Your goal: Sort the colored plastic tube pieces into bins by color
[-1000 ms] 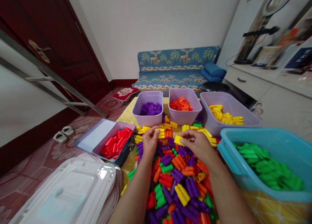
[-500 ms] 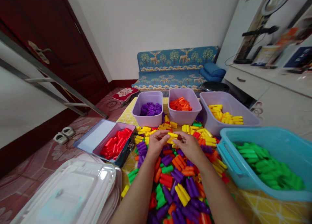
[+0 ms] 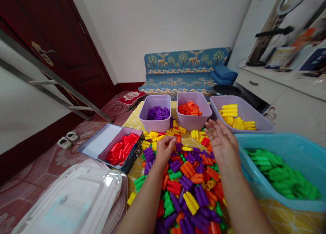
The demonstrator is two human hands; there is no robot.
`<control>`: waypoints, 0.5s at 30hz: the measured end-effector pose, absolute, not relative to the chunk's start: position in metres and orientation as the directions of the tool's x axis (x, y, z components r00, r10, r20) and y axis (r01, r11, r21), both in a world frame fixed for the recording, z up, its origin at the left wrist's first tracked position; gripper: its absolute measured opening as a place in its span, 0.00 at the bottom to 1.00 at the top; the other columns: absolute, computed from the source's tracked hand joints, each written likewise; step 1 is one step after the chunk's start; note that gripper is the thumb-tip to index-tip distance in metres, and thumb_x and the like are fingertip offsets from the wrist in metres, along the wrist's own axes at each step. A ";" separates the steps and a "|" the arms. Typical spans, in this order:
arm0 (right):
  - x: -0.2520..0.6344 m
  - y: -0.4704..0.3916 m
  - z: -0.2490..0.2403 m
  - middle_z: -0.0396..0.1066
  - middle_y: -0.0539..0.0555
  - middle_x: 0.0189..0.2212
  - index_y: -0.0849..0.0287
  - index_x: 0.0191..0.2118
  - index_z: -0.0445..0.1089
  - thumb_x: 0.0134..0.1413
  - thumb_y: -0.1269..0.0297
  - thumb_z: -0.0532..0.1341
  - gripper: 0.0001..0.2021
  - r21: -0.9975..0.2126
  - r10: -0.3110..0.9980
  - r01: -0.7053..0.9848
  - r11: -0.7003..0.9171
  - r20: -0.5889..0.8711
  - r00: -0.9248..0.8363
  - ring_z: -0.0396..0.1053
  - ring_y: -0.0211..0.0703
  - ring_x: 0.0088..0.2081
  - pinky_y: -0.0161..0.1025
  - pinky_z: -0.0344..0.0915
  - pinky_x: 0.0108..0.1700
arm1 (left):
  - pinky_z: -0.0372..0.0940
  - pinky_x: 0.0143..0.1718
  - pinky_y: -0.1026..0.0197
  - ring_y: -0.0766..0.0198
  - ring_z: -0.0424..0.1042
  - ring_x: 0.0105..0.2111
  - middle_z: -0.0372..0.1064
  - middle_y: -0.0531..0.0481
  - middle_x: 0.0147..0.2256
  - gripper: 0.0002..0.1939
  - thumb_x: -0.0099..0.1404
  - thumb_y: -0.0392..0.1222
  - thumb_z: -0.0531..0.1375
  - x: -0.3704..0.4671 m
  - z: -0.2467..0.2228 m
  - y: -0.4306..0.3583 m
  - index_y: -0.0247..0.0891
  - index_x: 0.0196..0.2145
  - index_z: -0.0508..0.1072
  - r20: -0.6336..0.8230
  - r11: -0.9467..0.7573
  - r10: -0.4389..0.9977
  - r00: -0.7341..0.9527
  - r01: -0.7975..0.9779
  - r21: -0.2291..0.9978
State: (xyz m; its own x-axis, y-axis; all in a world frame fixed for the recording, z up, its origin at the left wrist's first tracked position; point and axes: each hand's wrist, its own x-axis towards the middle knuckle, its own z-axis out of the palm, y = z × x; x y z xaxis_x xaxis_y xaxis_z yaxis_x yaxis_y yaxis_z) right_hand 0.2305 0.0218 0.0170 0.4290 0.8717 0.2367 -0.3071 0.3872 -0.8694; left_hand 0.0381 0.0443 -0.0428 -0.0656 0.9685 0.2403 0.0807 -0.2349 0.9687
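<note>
My left hand (image 3: 164, 151) is over the far part of a pile of coloured plastic tube pieces (image 3: 188, 169). Its fingers are curled in towards the thumb, and no piece shows between them. Further right, my right hand (image 3: 224, 142) is raised, palm up and fingers stretched, holding nothing. Just beyond it, a yellow tube piece (image 3: 229, 109) shows over the yellow pieces in the right lilac bin (image 3: 259, 117); whether it has landed I cannot tell. The pile mixes purple, orange, red, green and yellow pieces.
Lilac bins hold purple pieces (image 3: 158, 113) and orange pieces (image 3: 189, 108). A turquoise tub (image 3: 287, 139) of green pieces stands at right. At left are an open case (image 3: 102, 140) with red pieces and stacked white lids (image 3: 76, 193). A ladder (image 3: 63, 91) leans beyond.
Both hands were together at a yellow piece. My right hand has moved right and opened, and a yellow piece now shows at the right lilac bin. My left hand stays almost in place.
</note>
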 end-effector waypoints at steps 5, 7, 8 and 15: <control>0.221 0.025 -0.006 0.75 0.59 0.42 0.59 0.42 0.73 0.46 0.58 0.64 0.16 -0.973 0.965 0.191 0.133 0.171 0.198 0.72 0.50 0.46 0.50 0.66 0.51 | 0.68 0.32 0.62 0.61 0.73 0.29 0.76 0.48 0.30 0.09 0.57 0.41 0.62 0.038 -0.049 0.044 0.36 0.34 0.79 0.247 -0.244 0.969 0.004 0.169 0.955; 0.217 0.026 -0.017 0.75 0.58 0.43 0.59 0.42 0.74 0.44 0.64 0.64 0.16 -0.897 0.977 0.411 0.161 0.203 0.059 0.71 0.51 0.48 0.51 0.64 0.54 | 0.68 0.33 0.61 0.61 0.73 0.30 0.77 0.47 0.31 0.09 0.57 0.39 0.61 0.038 -0.051 0.045 0.37 0.35 0.79 0.247 -0.246 0.969 0.018 0.183 0.952; 0.215 0.027 -0.022 0.75 0.58 0.45 0.58 0.44 0.74 0.44 0.67 0.63 0.17 -0.855 0.977 0.483 0.188 0.213 -0.004 0.70 0.50 0.49 0.50 0.63 0.55 | 0.68 0.33 0.61 0.61 0.73 0.30 0.77 0.47 0.31 0.09 0.58 0.39 0.60 0.038 -0.052 0.046 0.37 0.35 0.79 0.245 -0.246 0.969 0.026 0.186 0.951; 0.214 0.029 -0.032 0.78 0.57 0.38 0.57 0.39 0.76 0.53 0.62 0.59 0.11 -0.823 0.984 0.551 0.135 0.176 0.021 0.74 0.49 0.41 0.48 0.68 0.47 | 0.68 0.38 0.59 0.60 0.74 0.33 0.77 0.47 0.33 0.09 0.58 0.38 0.61 0.038 -0.050 0.045 0.37 0.36 0.79 0.255 -0.261 0.965 0.058 0.182 0.948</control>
